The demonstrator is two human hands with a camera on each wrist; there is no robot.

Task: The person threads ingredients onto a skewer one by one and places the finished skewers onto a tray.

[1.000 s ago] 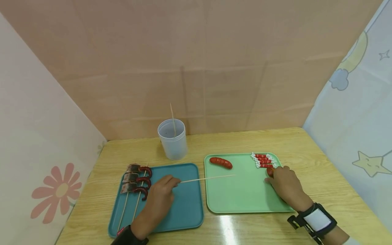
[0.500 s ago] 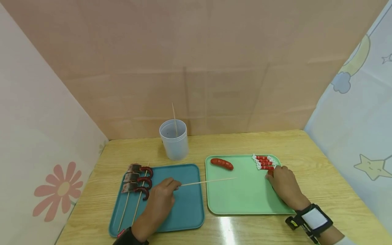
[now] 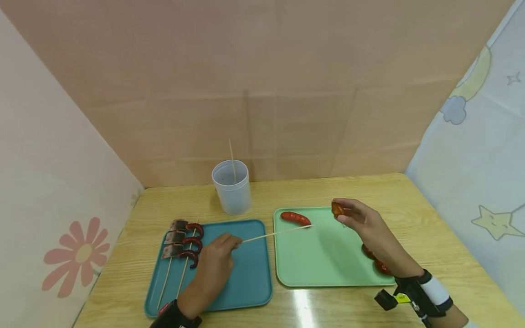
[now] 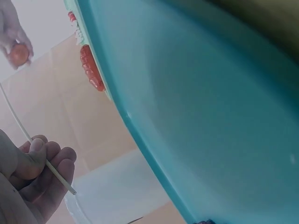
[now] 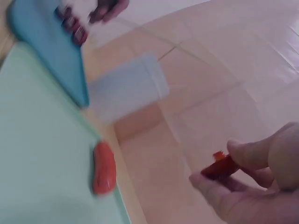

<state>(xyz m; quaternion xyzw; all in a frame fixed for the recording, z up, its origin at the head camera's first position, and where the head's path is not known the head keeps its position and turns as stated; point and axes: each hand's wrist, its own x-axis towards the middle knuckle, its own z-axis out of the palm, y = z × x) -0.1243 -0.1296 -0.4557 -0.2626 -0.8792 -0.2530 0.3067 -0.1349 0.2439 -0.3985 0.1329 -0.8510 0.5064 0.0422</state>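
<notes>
In the head view my left hand (image 3: 215, 262) pinches a thin bamboo skewer (image 3: 279, 233) over the blue tray (image 3: 250, 291). The skewer points right, its tip overlapping a scored red sausage (image 3: 293, 217) on the green tray (image 3: 316, 269). My right hand (image 3: 367, 228) holds a small round reddish-brown food piece (image 3: 337, 210) between thumb and fingers, raised above the green tray. Seen from the right wrist, this piece (image 5: 222, 167) looks flattish, with an orange bit on top. Red-and-white pieces (image 4: 74, 25) on the green tray are hidden by my right hand in the head view.
Skewered grey-brown slabs (image 3: 175, 238) and dark red curled tentacles (image 3: 194, 243) lie at the blue tray's left. A translucent cup (image 3: 234, 196) with one upright skewer (image 3: 232, 159) stands behind. More reddish pieces (image 3: 381, 266) show beside my right wrist. Patterned walls (image 3: 488, 182) flank the table.
My right hand has lifted the round piece off the green tray's right side and brought it up and left. The skewer's tip has risen slightly; my left hand stays nearly still.
</notes>
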